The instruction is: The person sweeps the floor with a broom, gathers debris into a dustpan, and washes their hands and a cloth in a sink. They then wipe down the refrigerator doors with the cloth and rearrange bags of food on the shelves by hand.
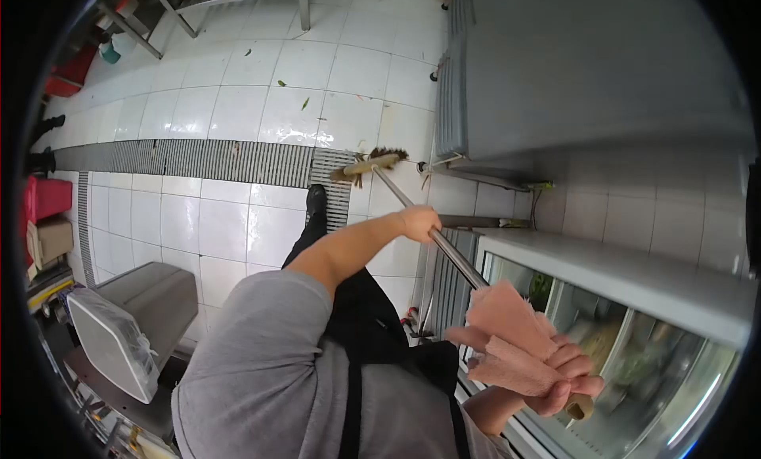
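Observation:
A broom [458, 258] runs diagonally from the floor up to my right side. Its bristled head [370, 167] rests at the edge of the floor drain grate, with dark bristles and debris around it. Partway along the metal shaft, my left hand [420, 222] is wrapped round it. Near the shaft's upper end my right hand [572, 372] is closed, gripping the broom together with a pink cloth [515, 320]. That cloth covers part of the shaft and some of the fingers. Bits of green leaf [305, 104] lie on the white tiles beyond the broom head.
A long drain grate [230, 159] crosses the tiled floor. Steel cabinets [587, 70] and a glass-doored fridge [626, 348] stand on the right. At left are a grey bin [162, 296] with a clear liner and red crates [49, 199]. A metal table's legs [304, 7] stand at top.

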A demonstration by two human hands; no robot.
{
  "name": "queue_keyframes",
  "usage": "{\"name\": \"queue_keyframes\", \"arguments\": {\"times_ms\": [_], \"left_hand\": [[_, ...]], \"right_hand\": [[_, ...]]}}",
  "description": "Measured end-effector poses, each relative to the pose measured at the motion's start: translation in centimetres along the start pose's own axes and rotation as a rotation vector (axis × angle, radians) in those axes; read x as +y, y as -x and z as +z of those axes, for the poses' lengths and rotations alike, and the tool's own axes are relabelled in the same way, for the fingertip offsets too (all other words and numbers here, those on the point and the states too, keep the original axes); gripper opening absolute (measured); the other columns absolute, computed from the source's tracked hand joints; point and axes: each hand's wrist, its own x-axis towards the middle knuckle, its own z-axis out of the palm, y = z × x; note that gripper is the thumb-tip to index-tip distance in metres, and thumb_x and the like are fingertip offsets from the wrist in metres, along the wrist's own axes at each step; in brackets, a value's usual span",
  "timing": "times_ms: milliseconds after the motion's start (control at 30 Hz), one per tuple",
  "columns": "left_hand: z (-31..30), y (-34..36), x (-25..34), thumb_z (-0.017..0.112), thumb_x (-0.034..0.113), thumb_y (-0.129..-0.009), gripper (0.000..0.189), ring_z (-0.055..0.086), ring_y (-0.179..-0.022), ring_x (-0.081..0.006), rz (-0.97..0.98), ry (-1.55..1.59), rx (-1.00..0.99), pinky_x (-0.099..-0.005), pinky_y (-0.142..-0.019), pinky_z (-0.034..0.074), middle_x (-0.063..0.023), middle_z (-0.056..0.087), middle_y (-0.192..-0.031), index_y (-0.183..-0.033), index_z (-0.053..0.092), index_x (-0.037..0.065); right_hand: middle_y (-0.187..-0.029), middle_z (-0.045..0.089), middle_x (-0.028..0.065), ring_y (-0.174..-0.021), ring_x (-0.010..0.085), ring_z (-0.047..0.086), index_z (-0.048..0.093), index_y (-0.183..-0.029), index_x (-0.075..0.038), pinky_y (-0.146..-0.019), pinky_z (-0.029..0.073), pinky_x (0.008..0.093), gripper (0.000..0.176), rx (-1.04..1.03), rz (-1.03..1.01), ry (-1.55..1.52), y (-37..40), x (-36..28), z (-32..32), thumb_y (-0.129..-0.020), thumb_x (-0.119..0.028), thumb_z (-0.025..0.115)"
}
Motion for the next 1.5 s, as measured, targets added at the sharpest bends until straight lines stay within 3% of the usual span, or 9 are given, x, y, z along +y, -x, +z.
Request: {"name": "queue_keyframes", "arguments": {"times_ms": [233, 433, 600, 667, 900, 1133, 1167, 1233, 1500], "left_hand": [[-15.1, -1.7, -5.0, 0.061, 0.022, -0.058, 0.024, 0.049, -0.051, -0.0342, -0.066, 0.035, 0.252, -0.0417, -0.047, 0.039, -0.0135, 0.048, -0.050, -0.049, 0.047, 0.006], [-19.6, -5.8, 4.4, 0.060, 0.022, -0.068, 0.026, 0.052, -0.053, -0.0330, 0.083, 0.281, 0.656, -0.0415, -0.050, 0.041, -0.0126, 0.050, -0.052, -0.050, 0.050, 0.006], [-18.0, -10.4, -1.1, 0.059, 0.022, -0.066, 0.014, 0.055, -0.063, -0.0335, -0.054, 0.285, 0.333, -0.0408, -0.060, 0.045, -0.0148, 0.056, -0.063, -0.067, 0.061, 0.008], [-18.2, -10.3, -5.5, 0.059, 0.022, -0.064, 0.017, 0.057, -0.070, -0.0328, -0.090, 0.248, 0.281, -0.0403, -0.065, 0.046, -0.0154, 0.059, -0.070, -0.076, 0.063, 0.010], [-24.9, -6.2, -11.2, 0.057, 0.017, -0.068, 0.013, 0.056, -0.067, -0.0329, -0.226, 0.195, 0.281, -0.0399, -0.060, 0.045, -0.0156, 0.058, -0.068, -0.074, 0.062, 0.006], [-33.7, -13.0, -4.5, 0.062, 0.015, -0.069, 0.019, 0.053, -0.066, -0.0347, -0.014, 0.113, 0.645, -0.0405, -0.061, 0.043, -0.0160, 0.055, -0.064, -0.063, 0.053, 0.000], [-34.9, -14.7, -5.1, 0.062, 0.012, -0.070, 0.016, 0.053, -0.069, -0.0342, 0.008, 0.120, 0.722, -0.0402, -0.063, 0.042, -0.0159, 0.055, -0.068, -0.065, 0.053, 0.000], [-36.8, -19.2, -8.0, 0.063, 0.012, -0.068, 0.015, 0.052, -0.073, -0.0334, -0.028, 0.070, 0.792, -0.0396, -0.066, 0.042, -0.0153, 0.055, -0.074, -0.068, 0.053, 0.001], [-42.2, -30.7, -26.6, 0.068, 0.016, -0.059, 0.024, 0.052, -0.079, -0.0317, -0.209, 0.034, 0.593, -0.0383, -0.069, 0.043, -0.0126, 0.055, -0.081, -0.076, 0.054, 0.004]], "right_hand": [[-0.058, 0.039, 0.0006, -0.047, 0.0114, 0.041, 0.032, -0.073, -0.011, -0.056, 0.040, 0.0315, 0.024, -0.163, -0.004, -0.086, -12.6, 7.3, 7.7, -0.076, -0.014, 0.056], [-0.058, 0.041, -0.0004, -0.047, 0.0118, 0.040, 0.035, -0.071, -0.010, -0.054, 0.039, 0.0296, 0.025, -0.152, 0.084, -0.019, -20.7, 5.4, 9.4, -0.072, -0.016, 0.059], [-0.057, 0.042, -0.0006, -0.047, 0.0118, 0.040, 0.037, -0.071, -0.010, -0.053, 0.038, 0.0271, 0.026, -0.399, 0.157, 0.203, -24.6, 10.0, 12.0, -0.070, -0.017, 0.061], [-0.054, 0.041, -0.0003, -0.044, 0.0112, 0.038, 0.036, -0.072, -0.010, -0.049, 0.036, 0.0260, 0.025, -0.668, 0.209, -0.192, -25.4, 16.2, 13.3, -0.068, -0.015, 0.060], [-0.053, 0.036, -0.0024, -0.046, 0.0084, 0.036, 0.035, -0.071, -0.012, -0.048, 0.032, 0.0237, 0.016, -0.369, 0.135, -0.274, -24.6, 19.1, 15.2, -0.068, -0.008, 0.050], [-0.052, 0.036, -0.0021, -0.045, 0.0096, 0.036, 0.039, -0.074, -0.011, -0.050, 0.034, 0.0250, 0.013, -0.596, -0.109, -0.532, -31.5, 15.5, 15.4, -0.071, -0.013, 0.051], [-0.052, 0.037, -0.0006, -0.045, 0.0110, 0.036, 0.040, -0.076, -0.010, -0.051, 0.034, 0.0259, 0.012, -0.265, -0.186, -0.359, -31.3, 16.3, 15.7, -0.072, -0.015, 0.050], [-0.053, 0.037, 0.0008, -0.044, 0.0124, 0.036, 0.041, -0.078, -0.009, -0.051, 0.034, 0.0269, 0.012, 0.060, -0.261, -0.183, -31.7, 19.0, 15.8, -0.074, -0.018, 0.049], [-0.056, 0.042, 0.0037, -0.047, 0.0133, 0.040, 0.041, -0.076, -0.006, -0.051, 0.035, 0.0285, 0.009, -0.587, -0.009, 0.014, -39.2, 41.2, 18.9, -0.073, -0.011, 0.048]]}}
